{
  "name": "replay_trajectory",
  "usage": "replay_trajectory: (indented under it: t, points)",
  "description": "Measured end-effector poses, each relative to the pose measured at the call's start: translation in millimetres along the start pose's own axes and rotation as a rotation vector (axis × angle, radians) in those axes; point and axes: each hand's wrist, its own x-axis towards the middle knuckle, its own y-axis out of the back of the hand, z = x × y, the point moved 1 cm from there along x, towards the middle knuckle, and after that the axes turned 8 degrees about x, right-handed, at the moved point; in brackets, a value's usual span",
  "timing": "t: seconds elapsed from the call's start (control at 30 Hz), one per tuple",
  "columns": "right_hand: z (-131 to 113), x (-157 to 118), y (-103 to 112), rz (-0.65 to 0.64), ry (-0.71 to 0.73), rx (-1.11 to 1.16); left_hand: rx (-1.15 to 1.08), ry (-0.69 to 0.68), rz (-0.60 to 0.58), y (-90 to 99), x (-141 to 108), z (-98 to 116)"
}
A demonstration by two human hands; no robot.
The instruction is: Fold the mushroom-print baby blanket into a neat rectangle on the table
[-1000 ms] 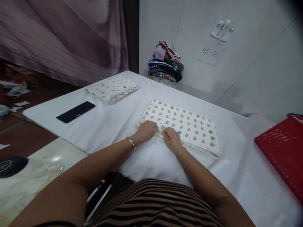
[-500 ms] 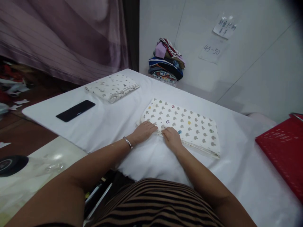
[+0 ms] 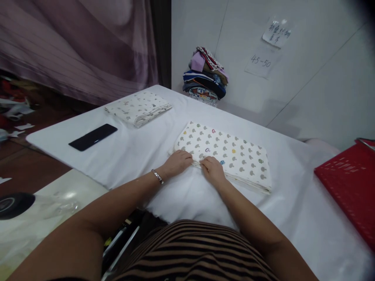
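Note:
A folded white cloth [image 3: 225, 146] with grey, mushroom-like prints and a few coloured ones lies flat on the white-covered table [image 3: 193, 203]. My left hand [image 3: 179, 162] grips its near edge toward the left corner, fingers over the top. Just to the right, my right hand [image 3: 212, 169] pinches the same edge between thumb and fingers. The thumb of the left hand is mostly hidden. Farther back on the left rests a second folded cloth [image 3: 139, 108], white with small dark prints, touched by neither hand.
A black phone [image 3: 93, 137] lies on the table's left part. At the right edge is a red bag or box [image 3: 348, 183]. Piled folded fabrics [image 3: 205, 76] stand by the wall beyond the table. A lower surface with clear plastic [image 3: 55, 210] is at the left front.
Both hands stay on the cloth's near edge with hardly any movement. The whole view has shifted very slightly.

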Motion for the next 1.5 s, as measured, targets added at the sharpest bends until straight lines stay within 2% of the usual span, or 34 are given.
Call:
replay_trajectory:
  t: [0.33,0.6,0.8,1.23,1.5]
  points:
    - [3.9,1.9,-1.8,0.008,-0.076,0.069,-0.048,0.065,-0.015,-0.5,2.6,-1.0]
    - [5.2,1.4,-2.0,-0.008,-0.059,0.06,-0.003,0.037,-0.067,-1.1,3.4,-1.2]
    - [1.2,2.8,1.9,-0.045,-0.061,0.038,-0.021,0.06,-0.058,-0.4,3.8,-2.7]
    - [-6.9,5.8,6.9,-0.184,-0.036,-0.169,-0.03,0.147,-0.11,2.8,6.7,3.9]
    - [-6.2,7.2,1.5,-0.174,-0.071,-0.22,-0.036,0.172,-0.101,4.9,6.5,6.9]
